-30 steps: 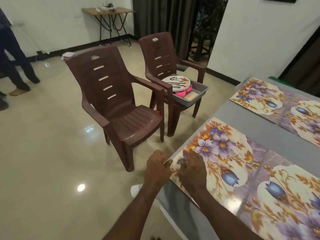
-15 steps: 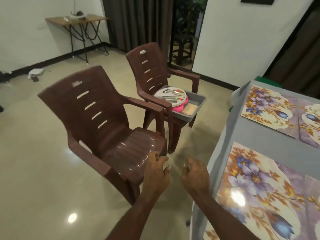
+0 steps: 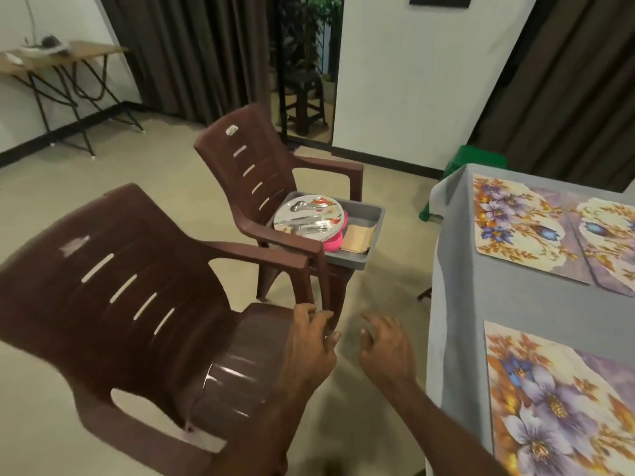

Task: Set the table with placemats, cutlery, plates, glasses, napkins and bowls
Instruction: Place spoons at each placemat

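A grey tray [image 3: 372, 223] sits on the seat of the far brown chair [image 3: 247, 166]. It holds a flowered plate [image 3: 309, 218] with steel cutlery [image 3: 307, 223] on top, something pink [image 3: 335, 242] under the plate, and folded tan napkins [image 3: 357, 238]. Flowered placemats lie on the grey-clothed table [image 3: 481, 297], one far [image 3: 522, 228] and one near [image 3: 556, 407]. My left hand [image 3: 309, 348] and my right hand [image 3: 386, 352] hang in the air between the near chair and the table, fingers relaxed, holding nothing.
The near brown chair [image 3: 137, 321] stands close at my left, its armrest by my left hand. A green stool [image 3: 474, 163] stands behind the table's far corner. A wooden side table [image 3: 58, 60] and dark curtains line the back wall.
Both hands let go of the near placemat's corner and pulled off the table. My view has swung left and moved closer to the chairs, so the tray looks nearer.
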